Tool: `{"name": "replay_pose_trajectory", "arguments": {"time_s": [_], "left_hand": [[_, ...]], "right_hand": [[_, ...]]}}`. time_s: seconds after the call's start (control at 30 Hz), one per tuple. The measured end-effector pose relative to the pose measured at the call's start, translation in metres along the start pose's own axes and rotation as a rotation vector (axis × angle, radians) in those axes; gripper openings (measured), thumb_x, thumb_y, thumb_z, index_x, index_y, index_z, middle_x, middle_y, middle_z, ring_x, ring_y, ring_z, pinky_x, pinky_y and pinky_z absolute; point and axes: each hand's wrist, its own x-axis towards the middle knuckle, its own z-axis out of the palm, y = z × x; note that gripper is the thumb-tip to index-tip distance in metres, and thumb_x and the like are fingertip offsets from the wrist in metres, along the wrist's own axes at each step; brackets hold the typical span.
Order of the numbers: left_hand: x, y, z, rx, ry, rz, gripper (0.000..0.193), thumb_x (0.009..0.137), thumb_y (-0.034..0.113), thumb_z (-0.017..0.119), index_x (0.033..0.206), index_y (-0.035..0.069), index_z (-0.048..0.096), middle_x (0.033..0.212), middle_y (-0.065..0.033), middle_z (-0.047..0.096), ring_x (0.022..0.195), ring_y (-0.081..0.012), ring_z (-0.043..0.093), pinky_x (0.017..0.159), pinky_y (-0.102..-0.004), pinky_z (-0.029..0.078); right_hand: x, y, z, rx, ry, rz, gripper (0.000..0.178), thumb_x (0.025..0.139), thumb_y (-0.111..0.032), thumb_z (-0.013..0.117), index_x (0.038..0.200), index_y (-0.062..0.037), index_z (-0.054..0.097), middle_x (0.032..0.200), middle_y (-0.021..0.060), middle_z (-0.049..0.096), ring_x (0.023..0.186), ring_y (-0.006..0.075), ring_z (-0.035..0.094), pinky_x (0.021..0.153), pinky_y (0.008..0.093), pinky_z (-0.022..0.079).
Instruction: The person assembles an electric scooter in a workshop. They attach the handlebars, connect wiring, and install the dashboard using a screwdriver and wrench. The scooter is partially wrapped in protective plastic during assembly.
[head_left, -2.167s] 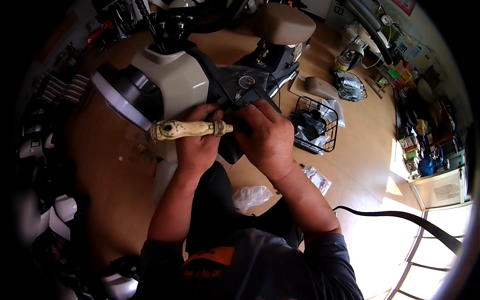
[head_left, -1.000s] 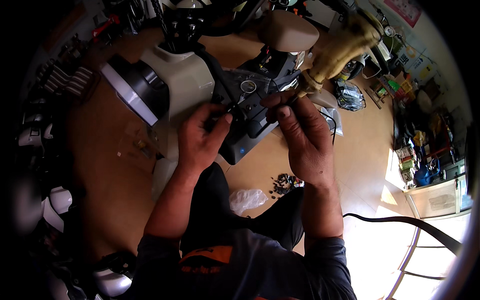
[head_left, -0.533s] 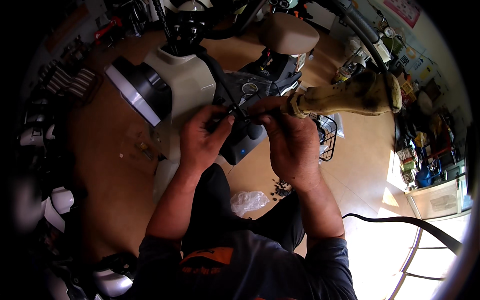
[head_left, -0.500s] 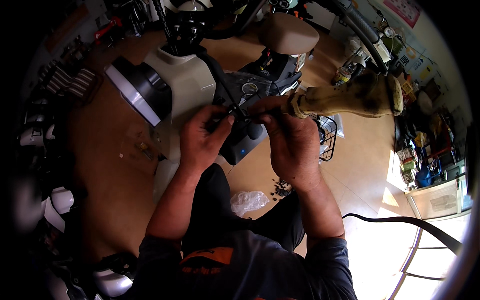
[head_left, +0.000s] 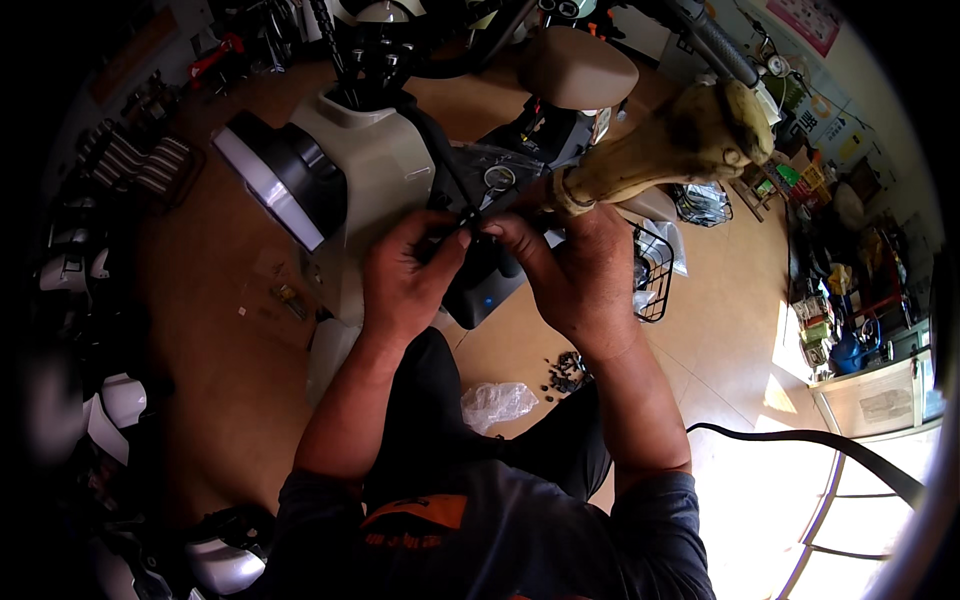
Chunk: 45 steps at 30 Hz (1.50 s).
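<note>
My left hand (head_left: 408, 265) pinches a thin black cable (head_left: 456, 178) between thumb and fingers, beside the beige front panel (head_left: 385, 165) of a scooter. Close against it on the right, my right hand (head_left: 578, 265) is closed round a bone-handled tool (head_left: 660, 150). Its thick, yellowish, dark-stained handle sticks out up and to the right. A grey, blade-like part of the tool shows near my fingertips, mostly hidden by the hand. Under both hands is a black box (head_left: 478, 300) with a small blue light.
The scooter's round headlight (head_left: 270, 180) juts out left, with a brown seat (head_left: 580, 68) beyond. A black wire basket (head_left: 655, 275) stands right of my hand. Clear plastic bag (head_left: 500, 403) and small black pieces (head_left: 568, 375) lie on the floor. A black strap (head_left: 800, 438) crosses at right.
My right hand has turned, and the tool's handle has swung from nearly level to slanting up and right. The right thumb is now closer to the left fingertips. My left hand has barely moved.
</note>
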Motion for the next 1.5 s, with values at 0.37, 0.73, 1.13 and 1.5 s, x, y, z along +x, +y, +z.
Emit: {"name": "replay_pose_trajectory", "arguments": {"time_s": [0.37,0.73,1.13,1.5], "left_hand": [[0.001,-0.002,0.001,-0.008,0.007,-0.008,0.019,0.099,0.014,0.076,0.108,-0.002,0.072,0.088,-0.0025,0.072,0.079,-0.0049,0.062,0.071,-0.0233,0.050],[0.001,-0.003,0.003,0.018,0.020,-0.021,0.019,0.097,0.014,0.077,0.107,-0.002,0.072,0.085,-0.0021,0.072,0.076,-0.0053,0.062,0.069,-0.0235,0.050],[0.002,-0.003,0.001,-0.021,-0.001,-0.008,0.021,0.098,0.014,0.077,0.110,-0.001,0.072,0.086,-0.0024,0.072,0.078,-0.0052,0.063,0.070,-0.0234,0.050],[0.000,-0.005,0.004,-0.030,0.013,-0.007,0.021,0.097,0.014,0.077,0.109,-0.002,0.072,0.090,-0.0054,0.075,0.083,-0.0069,0.066,0.074,-0.0244,0.052]], "right_hand": [[-0.002,0.007,0.000,0.141,-0.164,-0.044,0.025,0.103,0.010,0.041,0.120,0.0047,0.059,0.111,0.0139,0.070,0.099,0.0208,0.072,0.092,0.0347,0.058],[-0.004,0.000,-0.002,0.180,-0.095,0.119,0.012,0.099,-0.003,0.062,0.110,-0.0056,0.067,0.096,0.0144,0.070,0.091,0.0372,0.071,0.081,0.0421,0.055],[-0.007,0.006,0.006,0.085,-0.155,0.014,0.023,0.102,0.005,0.061,0.124,0.0002,0.062,0.112,0.0118,0.073,0.106,0.0183,0.072,0.090,0.0305,0.057],[-0.008,0.017,0.016,0.222,-0.060,0.049,0.015,0.102,-0.005,0.063,0.118,-0.0041,0.065,0.103,0.0139,0.073,0.093,0.0300,0.072,0.082,0.0381,0.057]]}}
